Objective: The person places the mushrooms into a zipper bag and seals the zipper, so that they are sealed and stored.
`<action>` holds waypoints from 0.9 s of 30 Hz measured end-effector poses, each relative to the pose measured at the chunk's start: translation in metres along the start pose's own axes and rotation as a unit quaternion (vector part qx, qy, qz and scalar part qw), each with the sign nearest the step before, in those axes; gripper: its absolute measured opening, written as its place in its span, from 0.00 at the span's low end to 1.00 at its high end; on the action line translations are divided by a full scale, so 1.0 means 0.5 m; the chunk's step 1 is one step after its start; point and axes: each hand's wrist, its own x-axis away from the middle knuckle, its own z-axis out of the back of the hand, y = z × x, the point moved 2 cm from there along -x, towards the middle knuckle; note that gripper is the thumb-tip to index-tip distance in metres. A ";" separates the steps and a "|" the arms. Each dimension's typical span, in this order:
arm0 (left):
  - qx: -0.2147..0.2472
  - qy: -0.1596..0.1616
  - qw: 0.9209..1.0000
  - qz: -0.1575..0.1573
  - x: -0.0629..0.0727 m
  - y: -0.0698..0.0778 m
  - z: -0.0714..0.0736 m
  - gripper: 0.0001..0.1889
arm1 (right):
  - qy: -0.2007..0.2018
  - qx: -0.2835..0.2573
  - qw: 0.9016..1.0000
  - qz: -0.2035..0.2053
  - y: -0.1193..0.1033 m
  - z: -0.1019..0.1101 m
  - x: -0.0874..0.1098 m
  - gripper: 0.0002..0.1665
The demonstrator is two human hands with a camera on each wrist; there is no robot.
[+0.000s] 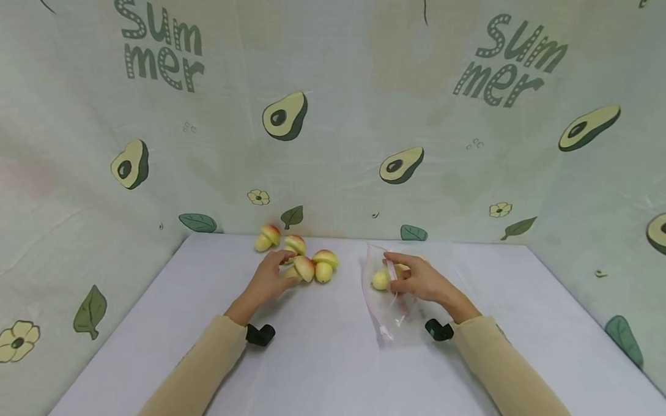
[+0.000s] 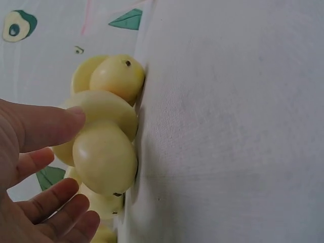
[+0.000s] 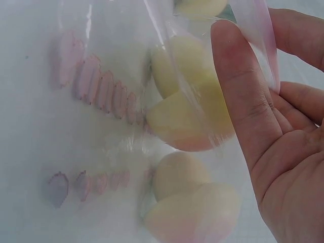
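Note:
Several yellow mushroom-shaped pieces with reddish caps lie at the back left of the table, one mushroom (image 1: 304,268) right by my left hand (image 1: 268,280). In the left wrist view the thumb overlaps the cap of the nearest mushroom (image 2: 105,157), with the fingers loosely bent and spread apart from the thumb; no grip shows. My right hand (image 1: 425,282) pinches the upper edge of a clear zip bag (image 1: 375,304) between thumb and fingers. Through its film, mushroom pieces (image 3: 195,121) show inside, along with pink printed marks (image 3: 91,81).
A white cloth covers the table (image 1: 316,366). Behind it hangs a backdrop (image 1: 336,110) printed with avocados, leaves and lettering. Black wrist cameras (image 1: 260,335) sit at both cuffs. More mushroom pieces (image 1: 268,237) lie behind the left hand, near the backdrop.

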 end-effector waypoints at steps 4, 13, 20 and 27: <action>-0.003 -0.011 1.000 0.016 -0.001 -0.009 0.002 0.30 | -0.003 -0.003 1.000 -0.002 -0.002 0.001 -0.001 0.44; 0.003 -0.024 0.999 0.043 -0.003 -0.018 -0.002 0.32 | -0.004 0.000 1.000 -0.005 -0.005 0.002 0.002 0.44; 0.013 -0.029 0.998 0.054 -0.007 -0.023 -0.011 0.31 | -0.010 -0.004 1.000 0.001 -0.001 0.004 0.003 0.44; 0.014 -0.027 0.998 0.059 -0.006 -0.028 -0.012 0.30 | -0.005 -0.003 1.000 0.013 0.002 0.001 0.000 0.44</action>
